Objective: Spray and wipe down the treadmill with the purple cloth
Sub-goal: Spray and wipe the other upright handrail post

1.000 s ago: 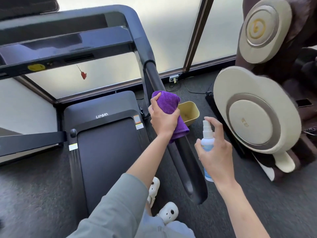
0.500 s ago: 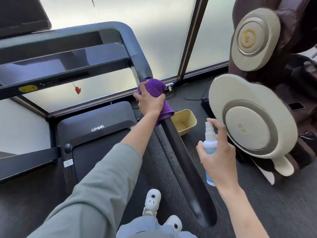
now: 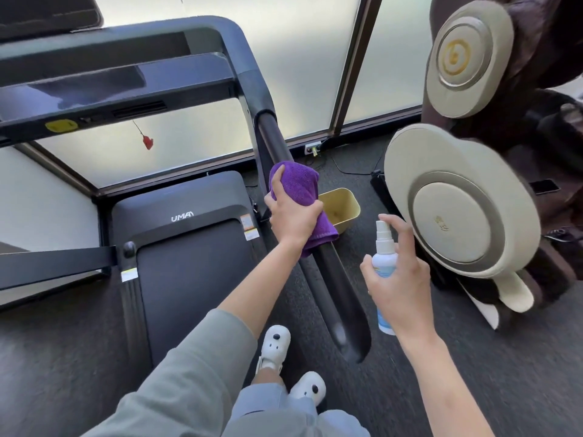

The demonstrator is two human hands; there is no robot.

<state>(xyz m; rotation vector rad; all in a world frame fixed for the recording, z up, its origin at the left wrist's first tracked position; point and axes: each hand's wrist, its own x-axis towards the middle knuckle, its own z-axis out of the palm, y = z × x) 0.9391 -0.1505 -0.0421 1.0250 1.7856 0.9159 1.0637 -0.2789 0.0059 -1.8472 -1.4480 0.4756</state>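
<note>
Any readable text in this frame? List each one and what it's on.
"UMA": white logo on the treadmill motor cover, last part cut off by glare.
Warning stickers at the deck's right front corner: print too small to read.
White sticker on the left side rail: unreadable.
Spray bottle label: blurred, partly hidden by the right hand.
Yellow patch under the console: no legible text.

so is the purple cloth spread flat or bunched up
Bunched up: the purple cloth is wadded around the treadmill handrail, gripped by the left hand.
</note>
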